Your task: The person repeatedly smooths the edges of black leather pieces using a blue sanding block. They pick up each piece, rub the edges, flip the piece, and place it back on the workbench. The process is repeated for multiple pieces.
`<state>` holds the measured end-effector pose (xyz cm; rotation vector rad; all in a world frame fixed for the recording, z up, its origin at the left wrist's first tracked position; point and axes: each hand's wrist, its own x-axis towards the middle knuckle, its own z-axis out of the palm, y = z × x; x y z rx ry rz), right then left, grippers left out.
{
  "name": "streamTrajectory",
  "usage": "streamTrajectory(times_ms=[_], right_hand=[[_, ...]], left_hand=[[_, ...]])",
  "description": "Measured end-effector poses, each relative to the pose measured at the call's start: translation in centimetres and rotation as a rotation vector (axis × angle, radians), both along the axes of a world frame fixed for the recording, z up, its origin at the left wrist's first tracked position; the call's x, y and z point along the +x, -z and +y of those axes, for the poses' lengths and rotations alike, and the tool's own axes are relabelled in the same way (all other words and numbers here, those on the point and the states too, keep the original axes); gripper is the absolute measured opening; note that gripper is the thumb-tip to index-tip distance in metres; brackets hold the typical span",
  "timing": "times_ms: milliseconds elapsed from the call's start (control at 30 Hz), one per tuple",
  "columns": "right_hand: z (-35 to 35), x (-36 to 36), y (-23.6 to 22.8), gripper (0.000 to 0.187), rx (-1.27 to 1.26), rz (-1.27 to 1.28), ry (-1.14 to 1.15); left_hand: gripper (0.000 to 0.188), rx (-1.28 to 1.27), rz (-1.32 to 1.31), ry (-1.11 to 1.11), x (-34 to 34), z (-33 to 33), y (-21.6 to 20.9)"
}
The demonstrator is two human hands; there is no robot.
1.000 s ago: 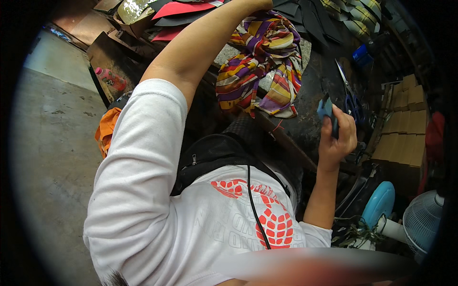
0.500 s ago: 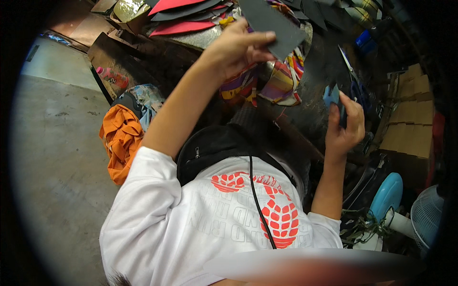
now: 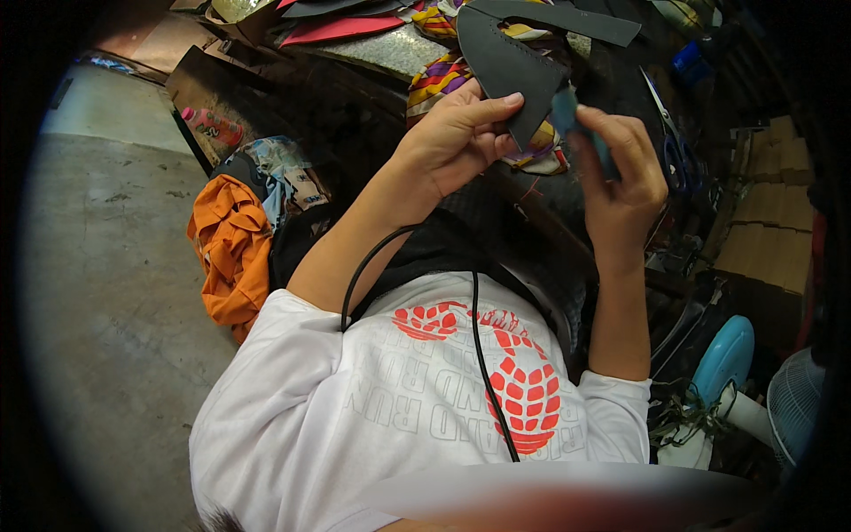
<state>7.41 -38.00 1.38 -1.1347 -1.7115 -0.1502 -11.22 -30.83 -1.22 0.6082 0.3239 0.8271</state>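
My left hand [image 3: 461, 133] pinches a dark grey, curved flat piece [image 3: 510, 66] of leather-like material, thumb on top near its pointed lower end. The piece bends at the top into a long strip reaching right, and a stitch-like line follows one edge. Close to its right edge, my right hand [image 3: 625, 164] is closed around a small blue tool [image 3: 564, 108]. Motion blurs the tool, so its kind is unclear; I cannot tell whether it touches the piece. Beneath the hands lies a multicoloured patterned cloth [image 3: 434, 84].
Red and black cut pieces [image 3: 346, 29] are stacked on the table's far side. Scissors [image 3: 669, 124] lie to the right. Cardboard [image 3: 771, 204] and a fan [image 3: 798, 408] stand farther right; an orange cloth [image 3: 232, 248] and a pink bottle [image 3: 211, 125] are at left.
My left hand has come down and nearer, and the grey piece now shows its curved shape. My right hand has moved up and left, carrying the blue tool beside the piece.
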Motion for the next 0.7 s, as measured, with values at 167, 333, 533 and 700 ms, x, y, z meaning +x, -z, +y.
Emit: streamTrajectory(times_ms=[167,333,533,700], right_hand=[[-0.3,0.4,-0.5,0.032,-0.014,-0.051,-0.191],[0.3,1.2,-1.1,0.03,0.002,-0.008,-0.04],[-0.2,0.2,-0.3,0.036,0.047,-0.122,-0.169],[0.5,0.8,-0.7,0.035,0.155,-0.184,0.026]], left_hand=[[0.025,-0.059,0.027,-0.038,0.1,-0.3,0.3],[0.026,-0.05,0.028,0.001,0.0,-0.2,0.1],[0.026,-0.071,0.059,-0.073,0.2,-0.2,0.2],[0.028,-0.06,0.07,-0.031,-0.2,-0.6,0.0]])
